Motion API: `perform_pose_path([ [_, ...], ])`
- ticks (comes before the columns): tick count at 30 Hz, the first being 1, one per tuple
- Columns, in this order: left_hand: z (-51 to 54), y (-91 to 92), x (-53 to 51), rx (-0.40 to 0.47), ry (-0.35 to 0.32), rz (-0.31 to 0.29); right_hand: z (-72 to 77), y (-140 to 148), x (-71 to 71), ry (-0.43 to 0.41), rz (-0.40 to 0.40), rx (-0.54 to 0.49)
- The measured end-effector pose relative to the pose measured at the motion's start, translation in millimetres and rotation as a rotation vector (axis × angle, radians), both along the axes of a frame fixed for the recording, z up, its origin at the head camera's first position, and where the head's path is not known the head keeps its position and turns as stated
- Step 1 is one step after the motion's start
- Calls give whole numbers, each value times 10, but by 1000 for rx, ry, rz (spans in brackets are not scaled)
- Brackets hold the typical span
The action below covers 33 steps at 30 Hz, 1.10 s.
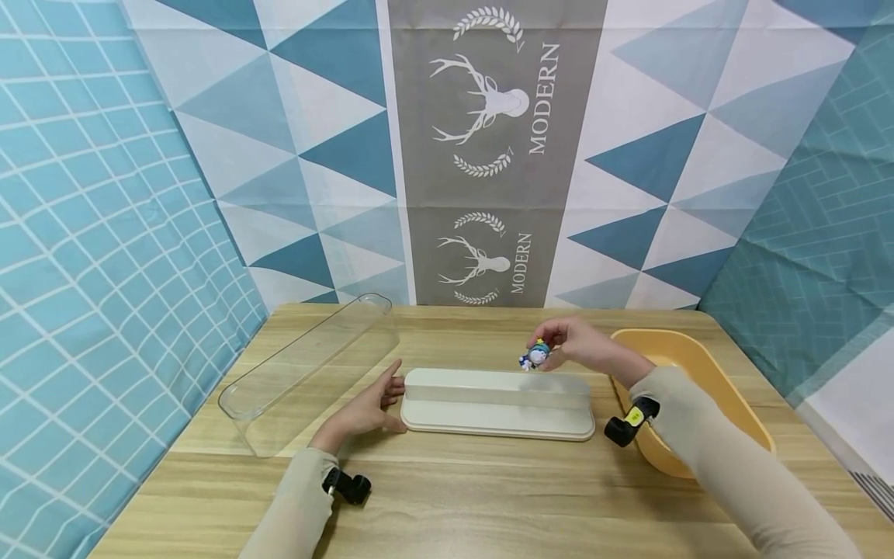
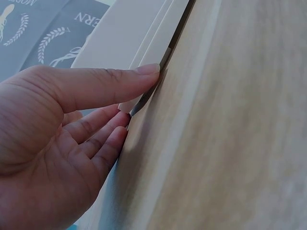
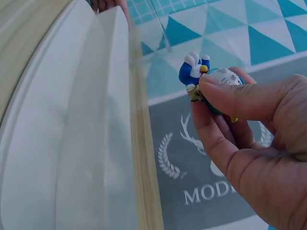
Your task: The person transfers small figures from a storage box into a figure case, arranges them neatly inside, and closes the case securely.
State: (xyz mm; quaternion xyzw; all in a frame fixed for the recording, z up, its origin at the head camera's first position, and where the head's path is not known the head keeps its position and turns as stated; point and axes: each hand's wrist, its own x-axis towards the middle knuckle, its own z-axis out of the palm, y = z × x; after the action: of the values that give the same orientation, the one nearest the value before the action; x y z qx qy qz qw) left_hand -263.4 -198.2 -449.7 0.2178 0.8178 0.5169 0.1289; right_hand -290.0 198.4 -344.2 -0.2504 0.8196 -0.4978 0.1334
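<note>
My right hand (image 1: 578, 344) pinches a small cat-like figurine (image 1: 538, 354) between thumb and fingers, above the back right part of a white two-step display base (image 1: 496, 415). In the right wrist view the figurine (image 3: 192, 72) shows a white head, a blue body and a teal hat partly covered by the fingers; it is tilted on its side. My left hand (image 1: 370, 405) grips the left end of the base. The left wrist view shows its thumb (image 2: 115, 86) on the base's edge and the other fingers curled against the end corner.
A long clear plastic cover (image 1: 307, 365) stands on the wooden table (image 1: 447, 497) to the left of the base. On the right is a yellow-orange bin (image 1: 733, 404), partly behind my right forearm. Patterned cloth (image 1: 335, 178) hangs behind the table's far edge.
</note>
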Motion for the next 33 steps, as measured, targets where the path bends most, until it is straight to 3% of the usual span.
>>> perform_pose_path([
  [6,-11,-7,0,-2,-5,12,-38,-201,-4,-8,50,-1],
  [17,-18,-11,-9,3,-21,17,-154,-594,12,-55,160,-97],
  [33,-29,-7,-21,-3,-11,19,-309,-1030,6,-12,163,-46],
])
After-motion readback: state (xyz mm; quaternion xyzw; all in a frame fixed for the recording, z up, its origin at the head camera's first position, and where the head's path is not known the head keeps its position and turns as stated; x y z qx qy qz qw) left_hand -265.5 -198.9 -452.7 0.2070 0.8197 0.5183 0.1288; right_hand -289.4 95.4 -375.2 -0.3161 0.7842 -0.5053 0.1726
